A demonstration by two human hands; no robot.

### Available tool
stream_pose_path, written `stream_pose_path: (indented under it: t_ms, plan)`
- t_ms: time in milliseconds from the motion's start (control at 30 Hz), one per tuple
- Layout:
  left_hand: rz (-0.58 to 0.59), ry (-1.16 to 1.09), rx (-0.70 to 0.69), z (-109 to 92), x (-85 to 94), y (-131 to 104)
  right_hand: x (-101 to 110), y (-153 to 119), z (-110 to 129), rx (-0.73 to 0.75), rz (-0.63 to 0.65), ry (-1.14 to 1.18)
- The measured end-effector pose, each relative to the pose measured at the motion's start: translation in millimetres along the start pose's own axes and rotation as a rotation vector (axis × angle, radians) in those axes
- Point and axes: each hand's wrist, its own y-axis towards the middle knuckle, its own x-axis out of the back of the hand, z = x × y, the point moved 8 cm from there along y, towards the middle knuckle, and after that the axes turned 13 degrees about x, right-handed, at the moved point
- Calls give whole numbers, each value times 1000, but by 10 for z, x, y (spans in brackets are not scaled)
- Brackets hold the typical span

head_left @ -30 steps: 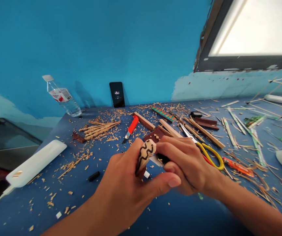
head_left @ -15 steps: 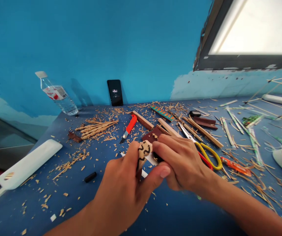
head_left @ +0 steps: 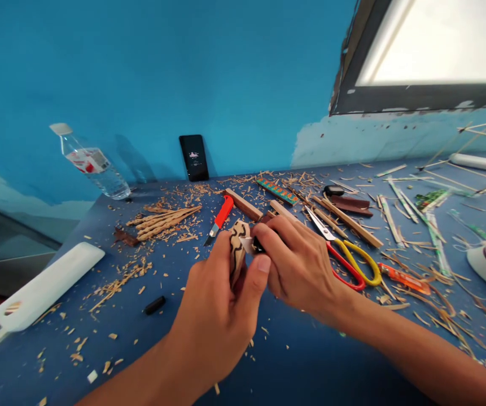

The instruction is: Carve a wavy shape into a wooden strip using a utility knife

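My left hand [head_left: 215, 299] is closed around a pale wooden piece [head_left: 237, 239] marked with black wavy lines. The patterned end sticks up between thumb and fingers; the rest is hidden in the palm. In my right hand [head_left: 300, 259], the fingers wrap around a small knife with a dark handle [head_left: 258, 245], mostly covered. Its short silvery blade [head_left: 248, 245] meets the right side of the marked wood. My left thumb tip lies close to the knife handle, and I cannot tell whether they touch.
Wood shavings litter the blue table [head_left: 175, 361]. Beyond my hands lie a red-handled cutter [head_left: 223, 213] and wood strips [head_left: 243, 204]; scissors [head_left: 344, 248] lie right. Twisted sticks [head_left: 164, 223], a white board [head_left: 52, 285], a black cap [head_left: 154, 305] and a bottle [head_left: 101, 169] are left. A phone [head_left: 194, 158] leans against the wall.
Both hands have shifted slightly up and left. The wood has turned, and the knife blade now shows against its side. My left thumb has drawn back leftward.
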Motion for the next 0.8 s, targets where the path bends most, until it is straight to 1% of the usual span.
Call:
stream_pose_path:
  t_ms: [67,133,167,233,300,333,467,533,567,633,733,800]
  plan:
    - [91,-117,100,49,-20,-8,40,-6,-12,29,-63,55]
    - [174,-238,186,81,-30,-31,73,-8,-22,67,-97,197]
    - [189,-274,201,81,-16,-41,94,-5,-30,78,-107,288]
    - [170,-296,197,75,35,-51,131,8,-66,49,-110,457]
    - [133,-265,173,73,70,-60,160,18,-136,-58,-133,608]
    - [134,-236,163,74,60,-68,159,17,-173,-132,-150,691]
    - [183,-91,100,51,-61,-117,59,-28,-245,-431,-214,960]
    - [190,-47,61,15,-103,-141,23,-43,-240,-510,-231,1003]
    - [194,-41,53,0,-118,-151,23,-38,-232,-518,-232,1002]
    - [221,-77,77,-10,-147,-163,52,-6,-216,-483,-213,965]
    - [302,-262,168,10,-190,-174,120,61,-202,-368,-160,904]
    - [337,-379,237,40,-199,-179,155,94,-191,-282,-138,906]
